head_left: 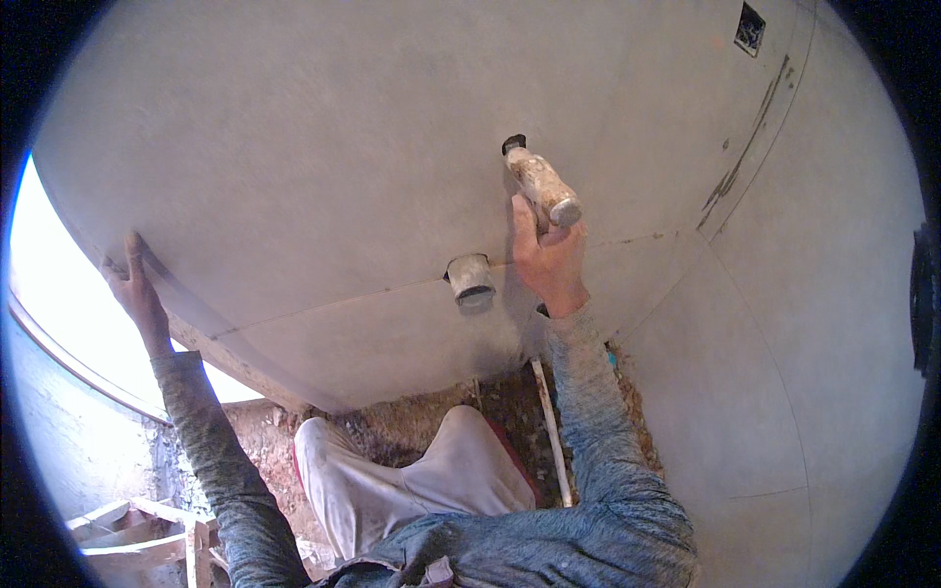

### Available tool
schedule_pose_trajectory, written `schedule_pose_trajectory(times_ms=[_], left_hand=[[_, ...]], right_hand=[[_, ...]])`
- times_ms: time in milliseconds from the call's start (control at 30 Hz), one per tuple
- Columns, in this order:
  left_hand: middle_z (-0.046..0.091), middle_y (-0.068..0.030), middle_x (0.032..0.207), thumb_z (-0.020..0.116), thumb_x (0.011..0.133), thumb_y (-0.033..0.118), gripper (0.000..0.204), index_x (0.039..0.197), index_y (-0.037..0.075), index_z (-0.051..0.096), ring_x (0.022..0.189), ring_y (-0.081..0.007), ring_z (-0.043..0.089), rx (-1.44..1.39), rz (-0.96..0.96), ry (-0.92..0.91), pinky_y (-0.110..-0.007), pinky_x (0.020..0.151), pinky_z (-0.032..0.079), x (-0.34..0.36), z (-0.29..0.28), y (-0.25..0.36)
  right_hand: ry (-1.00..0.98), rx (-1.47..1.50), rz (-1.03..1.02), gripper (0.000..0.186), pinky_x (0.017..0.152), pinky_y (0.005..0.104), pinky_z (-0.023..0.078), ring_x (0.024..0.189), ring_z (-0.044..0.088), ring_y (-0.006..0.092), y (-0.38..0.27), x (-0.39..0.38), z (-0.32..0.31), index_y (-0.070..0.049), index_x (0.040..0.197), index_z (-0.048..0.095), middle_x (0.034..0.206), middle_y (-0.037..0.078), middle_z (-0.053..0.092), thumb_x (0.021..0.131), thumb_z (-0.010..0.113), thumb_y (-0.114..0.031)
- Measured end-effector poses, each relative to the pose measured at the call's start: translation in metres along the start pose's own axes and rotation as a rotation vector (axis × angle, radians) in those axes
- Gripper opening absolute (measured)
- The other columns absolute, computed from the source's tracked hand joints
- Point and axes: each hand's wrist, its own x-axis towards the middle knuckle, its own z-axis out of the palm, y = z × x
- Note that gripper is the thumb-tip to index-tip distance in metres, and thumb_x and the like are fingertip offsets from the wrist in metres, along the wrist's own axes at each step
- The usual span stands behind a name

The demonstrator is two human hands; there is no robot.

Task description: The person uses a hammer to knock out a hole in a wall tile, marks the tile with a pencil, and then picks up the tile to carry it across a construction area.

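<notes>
Two items.

1) Cylinder [542, 184]: stubby, off-white, brown grime patches along the body, pale roundish end face. Sits tilted, dark end up-left near the panel, pale end down-right toward the camera. Can't tell if the dark bit is part of it or a hole behind. Right hand [551, 265] is curled at its underside; actual grip hidden.

2) Panel [323, 176]: big, grey, matte, smooth with faint smudges. Spans most of the view. Thin seam along its lower side. Left hand [142, 289] touches it at its left edge, fingers up, beside the bright opening.
</notes>
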Motion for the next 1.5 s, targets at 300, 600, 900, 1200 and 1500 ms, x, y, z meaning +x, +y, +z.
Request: schedule_pose_trajectory(times_ms=[300, 600, 900, 1200, 1500], left_hand=[[0.033, -0.0332, 0.13, 0.064, 0.075, 0.058, 0.101, 0.133, -0.013, 0.024, 0.124, -0.042, 0.034, 0.002, -0.019, -0.019, -0.05, 0.1, 0.033, -0.004, -0.001, 0.006], [0.031, -0.0342, 0.132, 0.064, 0.075, 0.059, 0.101, 0.132, -0.015, 0.025, 0.126, -0.043, 0.032, -0.043, -0.012, -0.041, -0.05, 0.102, 0.03, 0.0, -0.001, 0.002], [0.04, -0.0321, 0.124, 0.064, 0.075, 0.057, 0.095, 0.128, -0.015, 0.032, 0.118, -0.0403, 0.041, -0.116, -0.039, -0.106, -0.048, 0.098, 0.035, -0.001, -0.003, 0.002], [0.042, -0.031, 0.122, 0.064, 0.076, 0.055, 0.09, 0.126, -0.014, 0.035, 0.117, -0.0391, 0.043, -0.105, -0.086, -0.079, -0.045, 0.098, 0.035, 0.007, -0.004, -0.015], [0.045, -0.0265, 0.12, 0.064, 0.078, 0.051, 0.08, 0.121, -0.012, 0.04, 0.113, -0.0345, 0.046, -0.131, -0.022, -0.123, -0.042, 0.095, 0.038, -0.001, -0.006, 0.003]], right_hand=[[-0.061, -0.033, -0.03, 0.021, 0.072, 0.0373, 0.05, 0.085, 0.063, 0.0276, 0.002, -0.003, 0.001, 0.003, 0.104, 0.058, 0.099, 0.017, 0.061, 0.084, 0.056, -0.005], [-0.019, 0.116, 0.076, 0.023, 0.073, 0.0312, 0.05, 0.088, 0.063, 0.021, -0.012, 0.004, -0.002, 0.004, 0.103, 0.058, 0.095, 0.015, 0.064, 0.084, 0.06, -0.01], [0.018, 0.124, 0.05, 0.021, 0.071, 0.0315, 0.051, 0.085, 0.063, 0.0212, -0.008, 0.0, 0.0, 0.005, 0.099, 0.059, 0.093, 0.016, 0.064, 0.084, 0.059, -0.009], [0.123, 0.155, -0.092, 0.023, 0.061, 0.034, 0.05, 0.074, 0.066, 0.0259, -0.011, 0.001, -0.001, 0.003, 0.097, 0.059, 0.081, 0.019, 0.064, 0.082, 0.062, -0.015], [0.067, 0.142, -0.032, 0.017, 0.069, 0.035, 0.05, 0.083, 0.064, 0.024, -0.015, 0.001, -0.005, 0.004, 0.096, 0.06, 0.091, 0.017, 0.064, 0.084, 0.058, -0.009]])
